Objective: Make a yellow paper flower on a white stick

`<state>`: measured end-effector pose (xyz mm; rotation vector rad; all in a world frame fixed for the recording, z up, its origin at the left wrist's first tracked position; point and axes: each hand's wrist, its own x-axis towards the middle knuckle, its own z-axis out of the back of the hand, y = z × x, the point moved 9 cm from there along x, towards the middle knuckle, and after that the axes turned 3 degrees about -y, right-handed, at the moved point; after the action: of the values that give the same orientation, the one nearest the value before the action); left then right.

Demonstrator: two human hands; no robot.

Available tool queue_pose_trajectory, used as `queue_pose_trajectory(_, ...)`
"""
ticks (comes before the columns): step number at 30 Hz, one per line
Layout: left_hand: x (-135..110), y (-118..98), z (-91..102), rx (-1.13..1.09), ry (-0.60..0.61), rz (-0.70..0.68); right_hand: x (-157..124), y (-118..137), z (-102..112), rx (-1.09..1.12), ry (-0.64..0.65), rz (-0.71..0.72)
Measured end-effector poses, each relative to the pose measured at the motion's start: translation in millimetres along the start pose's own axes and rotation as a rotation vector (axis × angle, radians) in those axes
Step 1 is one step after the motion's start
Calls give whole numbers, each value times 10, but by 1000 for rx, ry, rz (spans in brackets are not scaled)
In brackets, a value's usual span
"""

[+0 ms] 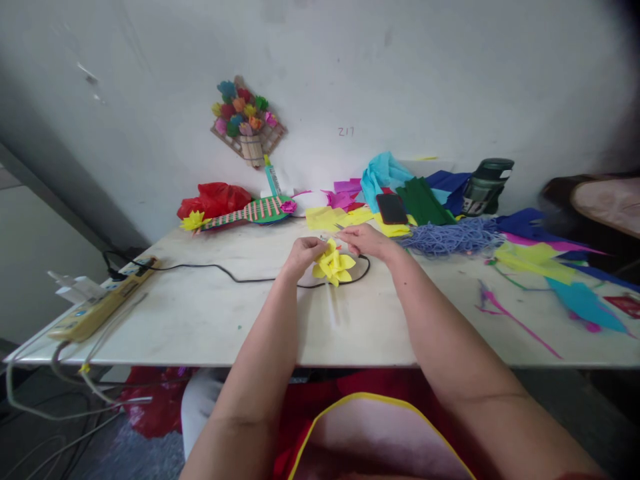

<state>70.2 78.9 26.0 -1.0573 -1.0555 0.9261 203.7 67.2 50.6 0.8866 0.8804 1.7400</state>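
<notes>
At the middle of the table, my left hand (305,255) pinches the left edge of a yellow paper flower (333,264), its pointed petals spread toward me. Just right of the flower, my right hand (367,240) is closed, with a thin pointed tip (340,227) sticking out past its fingers; what kind of tool this is I cannot tell. A small orange-red bit shows between the flower and my right hand. Around the flower loops a black cord (235,276). Below it, a pale translucent strip (332,307) shows on the tabletop.
A yellow power strip (105,300) lies at the left. Behind stand a green paper-craft instrument (267,209) and a red bag (215,199). Crepe paper (425,200), a phone (392,209), purple strings (450,237) and a dark bottle (487,187) fill the back right. Paper scraps (585,303) lie right.
</notes>
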Motion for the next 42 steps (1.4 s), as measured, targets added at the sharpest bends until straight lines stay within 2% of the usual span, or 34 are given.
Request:
queue_pose_trajectory(6,16,16,18,52,-24,-19,-32,14,-62,-20,66,-22)
queue_pose_trajectory(11,8,-24,35,109,-65,-23,-20,41,-103,-65,71,-3)
queue_pose_trajectory(23,21,2,20,7,-28,-14,64,-88,-92,65,29,-8)
queue_pose_trajectory(30,5,16,-20,-42,9,-4,-6,25,-120,129,49,-23)
queue_pose_trajectory(33,10,-104,76,56,-94,-123,-41,75,-127,186,36,-58)
queue_pose_trajectory(37,-85,-409,342,276,-425,-398,-27,68,-105,186,-11,-63)
queue_pose_trajectory(39,-139,-431,470,258,-578,-408,-5,38,-72,144,-51,-55)
queue_pose_trajectory(40,-147,-400,509,214,-617,-377,5,25,-57,119,-70,-50)
queue_pose_trajectory(42,-127,-315,505,128,-603,-301,17,10,-36,88,-97,-45)
